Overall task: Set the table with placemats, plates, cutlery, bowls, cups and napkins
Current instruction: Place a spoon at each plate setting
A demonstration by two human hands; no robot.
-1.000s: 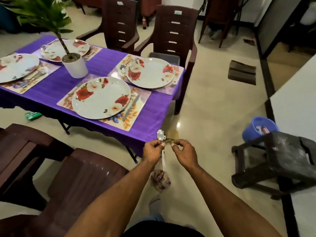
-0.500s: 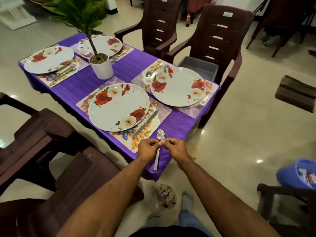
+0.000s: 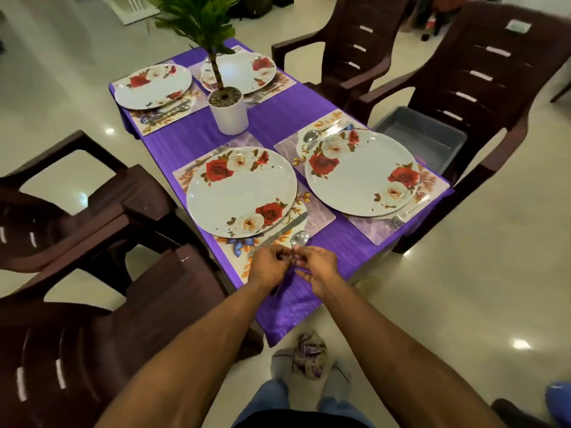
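Because the near setting has a knife [image 3: 279,232] but no spoon laid, both hands, left [image 3: 269,265] and right [image 3: 315,261], pinch a spoon [image 3: 299,240] by its handle, bowl over the placemat [image 3: 234,247] beside that knife.

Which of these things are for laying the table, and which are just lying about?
For the job: spoon held in both hands, left hand, right hand; knife; nearest plate; placemat.

Lying about: potted plant; grey tub on chair; crumpled bundle on floor.
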